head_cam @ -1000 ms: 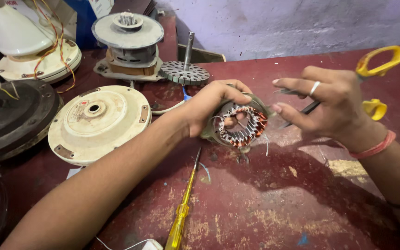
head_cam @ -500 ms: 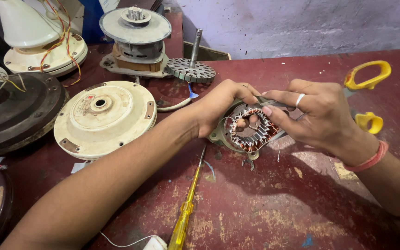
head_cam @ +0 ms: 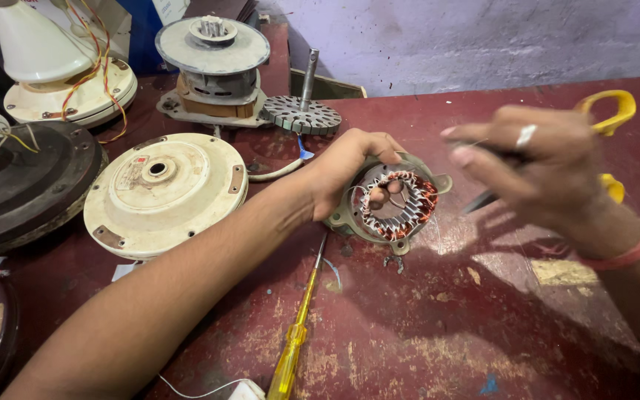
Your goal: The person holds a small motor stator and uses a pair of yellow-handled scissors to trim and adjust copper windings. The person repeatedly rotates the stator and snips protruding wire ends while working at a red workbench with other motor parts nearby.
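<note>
My left hand (head_cam: 353, 167) grips a small motor stator (head_cam: 398, 204) with copper windings in a grey metal frame, fingers hooked into its bore, resting on the dark red table (head_cam: 446, 333). My right hand (head_cam: 538, 167), blurred and raised to the right of the stator, holds yellow-handled scissors (head_cam: 609, 118) with the blade tip pointing down-left toward the stator. A ring is on one right finger and a red band on that wrist.
A yellow-handled screwdriver (head_cam: 294, 348) lies under my left forearm. A cream fan motor cover (head_cam: 161, 192) sits left, a toothed rotor with shaft (head_cam: 301, 111) and a motor assembly (head_cam: 212, 67) behind. A dark round housing (head_cam: 24, 185) and a white fan base (head_cam: 53, 67) stand far left.
My right hand with the scissors has pulled away from the stator to the right and upward. My left hand keeps its grip on the stator.
</note>
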